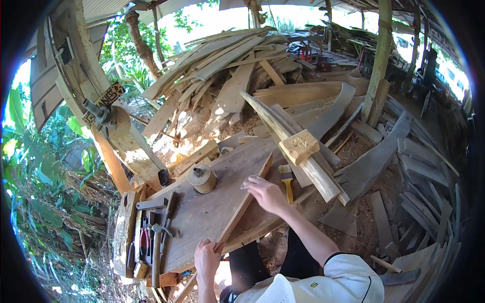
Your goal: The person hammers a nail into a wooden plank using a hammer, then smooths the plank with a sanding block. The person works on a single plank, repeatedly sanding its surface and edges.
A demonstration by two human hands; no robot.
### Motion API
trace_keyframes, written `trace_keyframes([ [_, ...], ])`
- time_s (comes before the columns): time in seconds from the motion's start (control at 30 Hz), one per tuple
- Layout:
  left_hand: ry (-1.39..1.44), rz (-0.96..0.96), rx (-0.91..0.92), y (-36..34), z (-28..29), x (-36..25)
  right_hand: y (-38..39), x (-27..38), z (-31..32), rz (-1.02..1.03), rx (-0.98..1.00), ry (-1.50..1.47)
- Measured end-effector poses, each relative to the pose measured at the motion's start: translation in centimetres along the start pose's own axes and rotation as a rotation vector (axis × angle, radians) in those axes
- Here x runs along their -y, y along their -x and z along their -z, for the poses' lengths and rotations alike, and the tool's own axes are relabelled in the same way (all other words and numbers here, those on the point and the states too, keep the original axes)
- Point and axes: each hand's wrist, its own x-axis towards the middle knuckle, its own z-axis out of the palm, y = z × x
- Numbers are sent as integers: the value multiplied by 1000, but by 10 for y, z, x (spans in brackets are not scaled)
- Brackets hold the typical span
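Along the left end of the tabletop (199,219), a hammer (155,252), red-handled pliers (144,241) and other tools, laid close together, with a small wooden block (140,269) at the near end. Farther in, a round can (203,181) with a dark spout, upright and apart from both hands. Right of centre, a yellow-handled brush (288,189), lying just beside the right hand (265,194). Past the brush, long pale planks (326,184), slanting by the tabletop's right side, with a chunky wooden block (299,146) on top. Beyond, a big heap of boards (237,65) and, at upper right, a wooden post (381,60). Between the hands, a narrow wooden strip (236,218), set slantwise across the tabletop, near end at the left hand (206,257), far end just past the right. On the left, fingers curled closed around the strip's near end. On the right, fingers bent and close together over the strip's upper part; impossible to tell whether gripping or only resting, or what lies beneath the fingertips.
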Motion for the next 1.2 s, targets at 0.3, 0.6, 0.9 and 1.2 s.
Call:
trace_keyframes([
  [0.3, 17, 6, 32, -1, -3, -4, -13, -22, 3, -28, -48, 154],
  [0.6, 12, 18, 54, 0, 1, -8, -20, -41, 10, -161, -47, 208],
  [0.9, 9, 41, 23, 3, 0, -12, -20, -45, 9, -69, -27, 169],
  [1.2, -24, 3, -19, 0, -2, -13, -9, -30, 3, -101, -1, 149],
])
